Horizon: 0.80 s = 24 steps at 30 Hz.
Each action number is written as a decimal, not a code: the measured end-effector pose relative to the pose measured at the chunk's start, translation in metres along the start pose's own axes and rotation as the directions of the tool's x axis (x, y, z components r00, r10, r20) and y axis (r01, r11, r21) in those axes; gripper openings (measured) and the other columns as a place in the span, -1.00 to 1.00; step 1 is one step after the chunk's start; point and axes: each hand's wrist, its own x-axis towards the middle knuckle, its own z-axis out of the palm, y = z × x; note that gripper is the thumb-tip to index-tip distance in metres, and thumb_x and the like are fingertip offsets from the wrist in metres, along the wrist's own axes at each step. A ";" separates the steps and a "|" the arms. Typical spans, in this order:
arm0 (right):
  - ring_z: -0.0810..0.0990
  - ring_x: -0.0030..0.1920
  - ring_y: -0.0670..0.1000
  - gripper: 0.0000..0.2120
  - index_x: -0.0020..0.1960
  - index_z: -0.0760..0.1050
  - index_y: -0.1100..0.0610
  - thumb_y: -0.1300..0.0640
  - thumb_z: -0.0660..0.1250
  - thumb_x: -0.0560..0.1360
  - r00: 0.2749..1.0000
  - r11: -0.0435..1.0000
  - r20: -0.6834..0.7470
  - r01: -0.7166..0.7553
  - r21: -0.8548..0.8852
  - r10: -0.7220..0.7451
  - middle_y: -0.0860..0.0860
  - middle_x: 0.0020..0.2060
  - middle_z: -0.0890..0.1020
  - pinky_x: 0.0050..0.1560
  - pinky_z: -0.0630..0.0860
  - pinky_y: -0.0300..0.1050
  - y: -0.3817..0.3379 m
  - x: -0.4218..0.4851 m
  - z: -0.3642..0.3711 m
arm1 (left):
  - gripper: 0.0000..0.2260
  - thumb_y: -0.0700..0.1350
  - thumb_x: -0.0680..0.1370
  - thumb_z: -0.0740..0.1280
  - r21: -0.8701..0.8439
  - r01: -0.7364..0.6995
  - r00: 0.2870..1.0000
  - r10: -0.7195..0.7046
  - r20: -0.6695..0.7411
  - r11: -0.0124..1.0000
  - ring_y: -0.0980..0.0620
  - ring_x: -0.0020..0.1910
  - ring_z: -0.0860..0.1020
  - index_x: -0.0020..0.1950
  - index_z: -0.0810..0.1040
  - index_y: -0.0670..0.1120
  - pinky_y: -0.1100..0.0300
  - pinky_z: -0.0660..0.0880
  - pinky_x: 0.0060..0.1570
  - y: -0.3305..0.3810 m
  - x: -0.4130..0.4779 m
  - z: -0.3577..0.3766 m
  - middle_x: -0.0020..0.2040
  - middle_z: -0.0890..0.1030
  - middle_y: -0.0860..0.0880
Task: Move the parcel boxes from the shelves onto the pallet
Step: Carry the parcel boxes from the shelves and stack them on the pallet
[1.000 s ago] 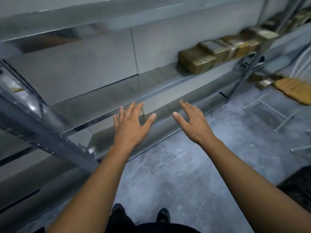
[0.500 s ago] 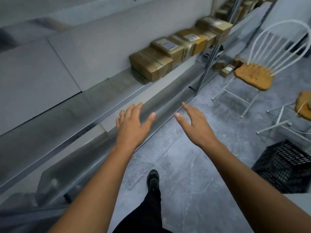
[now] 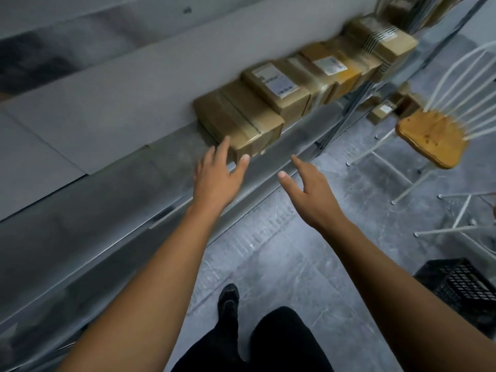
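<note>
A row of several brown taped parcel boxes sits on the metal shelf (image 3: pixel 112 200) against the wall. The nearest box (image 3: pixel 241 116) lies flat at the row's left end; behind it is a labelled box (image 3: pixel 276 84), then more toward the upper right. My left hand (image 3: pixel 217 175) is open, its fingertips at the near corner of the nearest box. My right hand (image 3: pixel 308 189) is open too, hovering over the shelf's front edge just right of that box, holding nothing. No pallet is in view.
A white wire chair with a wooden seat (image 3: pixel 432 138) stands on the grey floor at right, a second white frame (image 3: pixel 461 224) below it. A black plastic crate (image 3: pixel 467 288) sits at lower right. Small boxes (image 3: pixel 386 108) lie under the shelf post. My legs are below.
I have stepped right along the shelf; the boxes have come much closer. Both open hands have reached forward, the left now at the nearest box's corner.
</note>
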 end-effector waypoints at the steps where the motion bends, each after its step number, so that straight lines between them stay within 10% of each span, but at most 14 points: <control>1: 0.21 0.64 0.04 -0.31 0.68 0.19 0.00 -0.33 0.14 0.67 1.000 1.000 0.014 0.003 0.005 -0.003 0.00 0.64 0.30 0.61 0.22 0.12 0.002 0.012 0.000 | -0.38 0.29 0.66 0.20 0.004 0.008 1.000 -0.008 -0.003 1.000 -0.24 0.63 0.15 0.68 0.15 0.14 -0.27 0.15 0.56 0.002 0.011 0.004 0.64 0.25 -0.16; 8: 0.24 0.62 0.00 -0.20 0.67 0.21 -0.02 -0.45 0.09 0.58 0.996 0.995 0.090 0.010 0.101 -0.020 -0.02 0.63 0.31 0.52 0.21 -0.05 0.024 0.096 -0.002 | -0.43 0.28 0.68 0.14 0.066 0.174 0.985 -0.175 -0.002 0.982 -0.33 0.61 0.15 0.67 0.16 0.18 -0.24 0.13 0.57 0.004 0.071 0.042 0.63 0.25 -0.22; 24: 0.46 0.36 0.03 -0.27 0.52 0.35 0.04 -0.42 0.28 0.55 0.968 0.959 0.245 -0.018 0.281 -0.053 -0.03 0.40 0.38 0.35 0.48 0.01 0.025 0.170 0.019 | -0.50 0.43 0.53 0.27 -0.418 0.349 0.841 -0.477 -0.254 0.839 0.12 0.38 0.42 0.36 0.36 0.21 0.15 0.33 0.22 0.018 0.027 0.073 0.46 0.46 0.14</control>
